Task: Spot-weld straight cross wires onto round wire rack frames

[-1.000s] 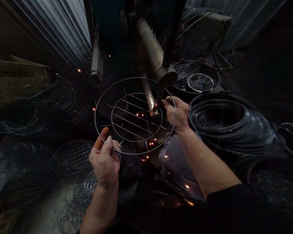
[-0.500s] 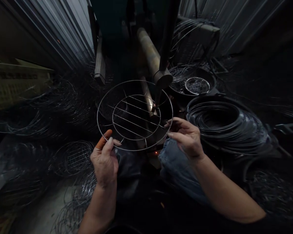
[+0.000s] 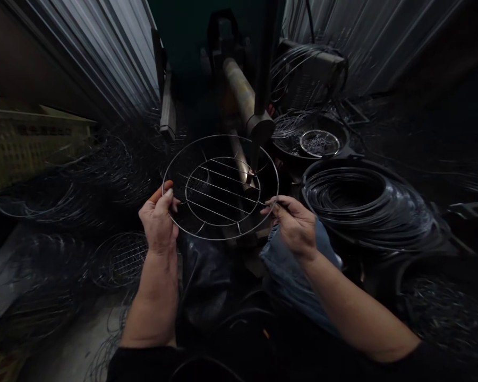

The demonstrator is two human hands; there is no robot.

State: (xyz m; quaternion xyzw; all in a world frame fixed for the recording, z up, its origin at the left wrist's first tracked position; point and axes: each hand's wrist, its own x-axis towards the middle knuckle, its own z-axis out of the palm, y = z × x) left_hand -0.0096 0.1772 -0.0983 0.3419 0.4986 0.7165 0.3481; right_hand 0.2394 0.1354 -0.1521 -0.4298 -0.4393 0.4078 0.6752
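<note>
A round wire rack (image 3: 222,224), made of an outer ring, an inner ring and several parallel bars, is held up level in front of me. My left hand (image 3: 159,217) grips the outer ring at its left side, with an orange cover on one finger. My right hand (image 3: 293,222) pinches the rack's right side, near a short wire joining the two rings. The rack's right part lies at the tip of a metal electrode (image 3: 252,174), between the upper cylindrical arm (image 3: 245,98) and the lower arm (image 3: 239,156) of a machine. Whether the tip touches the wire, I cannot tell.
A big coil of wire (image 3: 342,204) sits at the right, with a basin (image 3: 344,140) holding wire and a small round dish behind it. Another tub (image 3: 442,313) holds short wire pieces. Wire racks (image 3: 123,260) lie at the left near a yellow crate (image 3: 35,143).
My left hand has moved up and left along the outer ring. The rack has turned a little between my hands, and a small orange glow below it is gone.
</note>
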